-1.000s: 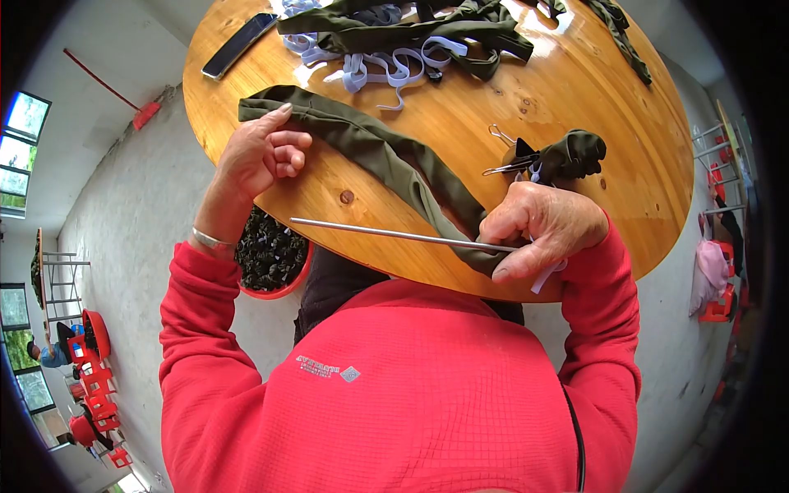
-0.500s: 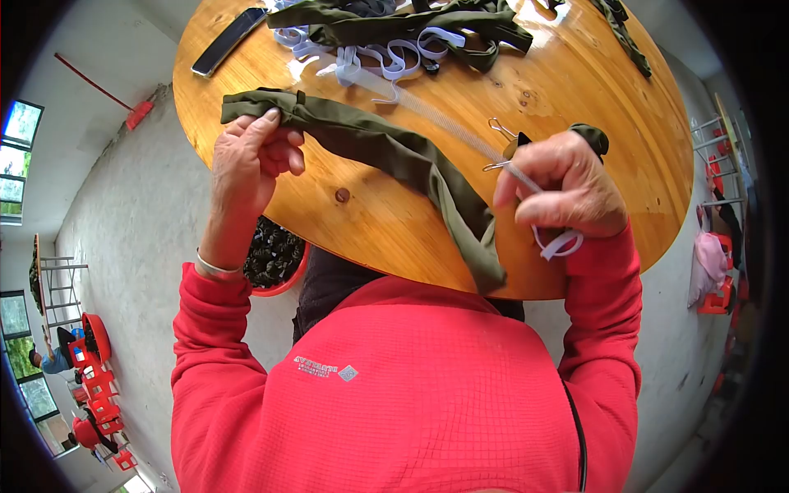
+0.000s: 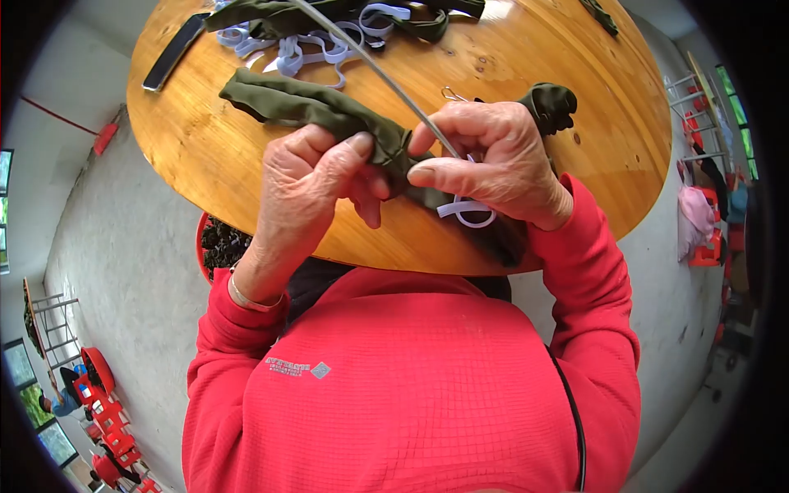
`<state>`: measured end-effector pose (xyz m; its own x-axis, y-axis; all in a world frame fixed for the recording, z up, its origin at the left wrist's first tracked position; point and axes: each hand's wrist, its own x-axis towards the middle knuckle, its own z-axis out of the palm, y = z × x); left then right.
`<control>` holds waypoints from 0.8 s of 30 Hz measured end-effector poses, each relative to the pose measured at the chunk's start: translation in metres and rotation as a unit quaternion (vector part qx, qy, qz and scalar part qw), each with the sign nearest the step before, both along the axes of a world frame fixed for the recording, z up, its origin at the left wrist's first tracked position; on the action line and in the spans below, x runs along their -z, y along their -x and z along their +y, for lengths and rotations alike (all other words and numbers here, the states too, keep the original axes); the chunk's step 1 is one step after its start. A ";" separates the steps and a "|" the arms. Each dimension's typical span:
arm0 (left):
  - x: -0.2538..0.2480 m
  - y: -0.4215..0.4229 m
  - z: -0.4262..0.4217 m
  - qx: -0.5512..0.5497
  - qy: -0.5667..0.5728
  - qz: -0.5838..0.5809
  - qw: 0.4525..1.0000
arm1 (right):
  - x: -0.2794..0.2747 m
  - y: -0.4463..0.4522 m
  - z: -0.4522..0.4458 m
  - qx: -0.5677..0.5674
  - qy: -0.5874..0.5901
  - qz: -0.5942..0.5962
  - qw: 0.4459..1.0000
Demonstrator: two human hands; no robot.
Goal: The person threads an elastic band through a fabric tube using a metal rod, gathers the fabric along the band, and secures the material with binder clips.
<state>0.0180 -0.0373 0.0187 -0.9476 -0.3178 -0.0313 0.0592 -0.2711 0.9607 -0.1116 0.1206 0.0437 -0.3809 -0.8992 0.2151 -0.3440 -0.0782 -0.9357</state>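
Note:
My left hand (image 3: 316, 177) is closed on a dark green fabric tube (image 3: 304, 99), pinching its gathered part between thumb and fingers. Close beside it, my right hand (image 3: 497, 160) grips a thin metal rod (image 3: 370, 62), which slants up and away past the table's far side. A loop of white elastic band (image 3: 472, 215) hangs below the right hand's fingers. The fabric's lower part runs under the right hand toward the table's near edge. Whether the rod touches the fabric is hidden by the fingers.
On the round wooden table (image 3: 608, 164) lie a phone (image 3: 177, 51), white elastic bands (image 3: 304, 53), more green fabric (image 3: 263, 15) and a bunched green piece (image 3: 552, 107). Wire clip handles (image 3: 452, 94) show behind my right hand. A red basin (image 3: 202, 246) with dark material stands below left.
My hands have come together over the table. The left moved right along the fabric, bunching it. The right moved left with the rod and elastic, and the rod now points more steeply away.

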 end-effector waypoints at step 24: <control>0.008 0.002 0.013 0.035 -0.053 -0.037 0.997 | 0.002 0.006 -0.002 0.014 -0.095 -0.169 0.981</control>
